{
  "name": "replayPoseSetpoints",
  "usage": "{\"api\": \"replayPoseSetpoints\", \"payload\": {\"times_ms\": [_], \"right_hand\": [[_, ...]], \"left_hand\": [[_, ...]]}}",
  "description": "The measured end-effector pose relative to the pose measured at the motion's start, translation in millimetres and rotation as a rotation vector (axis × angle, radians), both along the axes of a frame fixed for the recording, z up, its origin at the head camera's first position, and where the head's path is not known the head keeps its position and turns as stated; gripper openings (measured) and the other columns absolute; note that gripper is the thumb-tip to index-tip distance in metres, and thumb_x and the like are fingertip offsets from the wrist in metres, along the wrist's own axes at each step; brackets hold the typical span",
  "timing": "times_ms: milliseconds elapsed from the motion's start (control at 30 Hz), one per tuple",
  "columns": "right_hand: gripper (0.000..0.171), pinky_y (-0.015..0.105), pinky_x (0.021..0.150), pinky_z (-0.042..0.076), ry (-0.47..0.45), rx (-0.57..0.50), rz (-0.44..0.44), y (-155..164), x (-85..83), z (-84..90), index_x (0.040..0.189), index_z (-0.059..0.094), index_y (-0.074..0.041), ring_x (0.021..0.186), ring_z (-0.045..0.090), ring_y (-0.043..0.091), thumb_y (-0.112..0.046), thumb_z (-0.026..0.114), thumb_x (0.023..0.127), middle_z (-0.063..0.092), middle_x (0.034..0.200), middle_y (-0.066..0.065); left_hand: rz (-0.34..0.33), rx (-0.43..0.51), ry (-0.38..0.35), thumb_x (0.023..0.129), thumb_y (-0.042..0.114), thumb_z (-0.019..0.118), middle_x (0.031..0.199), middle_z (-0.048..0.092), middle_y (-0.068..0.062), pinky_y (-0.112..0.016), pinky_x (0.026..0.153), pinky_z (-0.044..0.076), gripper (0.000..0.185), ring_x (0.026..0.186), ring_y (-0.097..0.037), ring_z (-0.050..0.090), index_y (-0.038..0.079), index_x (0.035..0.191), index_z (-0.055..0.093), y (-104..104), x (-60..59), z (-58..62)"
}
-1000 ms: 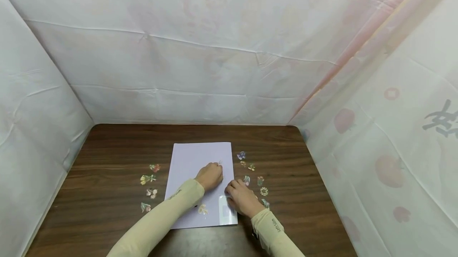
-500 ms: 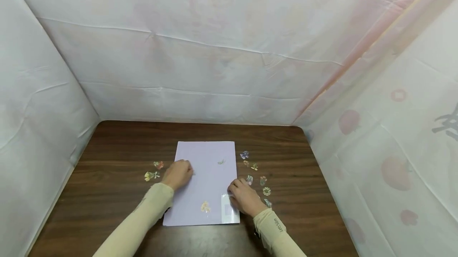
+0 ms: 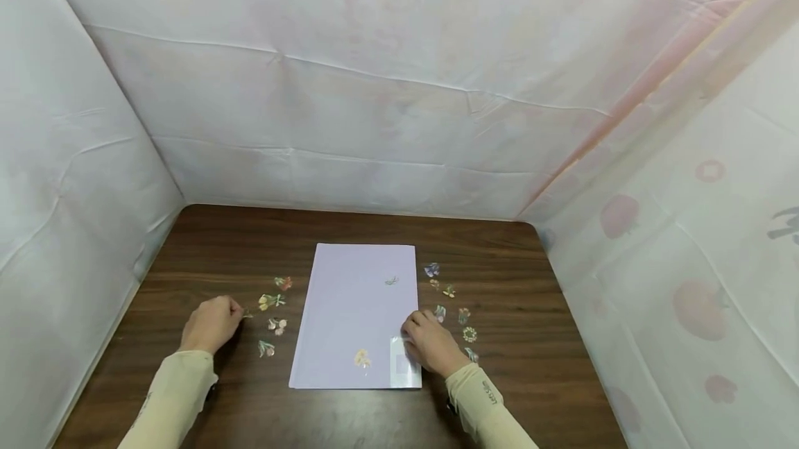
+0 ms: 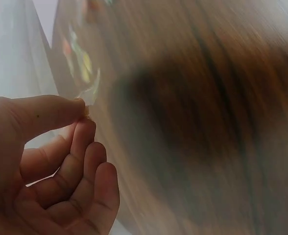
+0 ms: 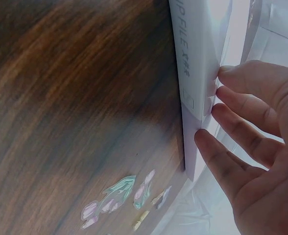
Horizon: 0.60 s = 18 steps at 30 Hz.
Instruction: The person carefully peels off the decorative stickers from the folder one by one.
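Right hand (image 3: 431, 348) rests on the near right corner of the lilac folder (image 3: 356, 310), fingers fairly straight and pressing its edge — evidently to keep it from sliding. Two stickers (image 3: 361, 359) already sit on its cover. Left hand (image 3: 212, 323), off to the left, pinches a small clear sticker backing (image 4: 87, 93) between thumb and forefinger, just beside the loose flower stickers (image 3: 272, 303). More stickers (image 3: 452, 310) lie right of the folder — within easy reach. Surface: dark wood-grain table (image 3: 349, 227). Beyond, creased white sheeting (image 3: 374, 88) closes in three sides.
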State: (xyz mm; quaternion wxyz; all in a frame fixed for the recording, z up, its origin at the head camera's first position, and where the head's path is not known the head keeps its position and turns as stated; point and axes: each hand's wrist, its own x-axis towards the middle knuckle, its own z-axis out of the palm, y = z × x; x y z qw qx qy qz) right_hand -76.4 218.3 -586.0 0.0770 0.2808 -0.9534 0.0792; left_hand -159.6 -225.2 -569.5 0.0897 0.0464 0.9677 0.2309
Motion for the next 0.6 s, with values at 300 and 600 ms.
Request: {"api": "replayPoseSetpoints", "payload": {"times_ms": [300, 600], "right_hand": [[0.018, 0.031, 0.086, 0.051, -0.017, 0.011, -0.02, 0.0, 0.4, 0.0, 0.101, 0.069, -0.012, 0.102, 0.055, 0.021, -0.014, 0.078, 0.085, 0.06, 0.106, 0.002], [0.019, 0.032, 0.085, 0.051, -0.008, 0.013, -0.011, -1.2, 0.8, 1.9, 0.101, 0.069, -0.011, 0.101, 0.055, 0.022, -0.015, 0.079, 0.085, 0.06, 0.104, 0.003]], "left_hand": [[0.01, -0.001, 0.034, 0.096, 0.006, 0.047, 0.053, 0.039, 0.0, -0.032, 0.046, 0.031, 0.04, 0.047, -0.016, 0.036, 0.018, 0.058, 0.041, -3.3, 0.7, -3.0], [-0.014, 0.021, 0.004, 0.098, 0.008, 0.051, 0.061, 0.051, -0.003, -0.033, 0.047, 0.037, 0.027, 0.051, -0.017, 0.044, 0.006, 0.073, 0.061, 12.6, -5.7, 1.2]]}}
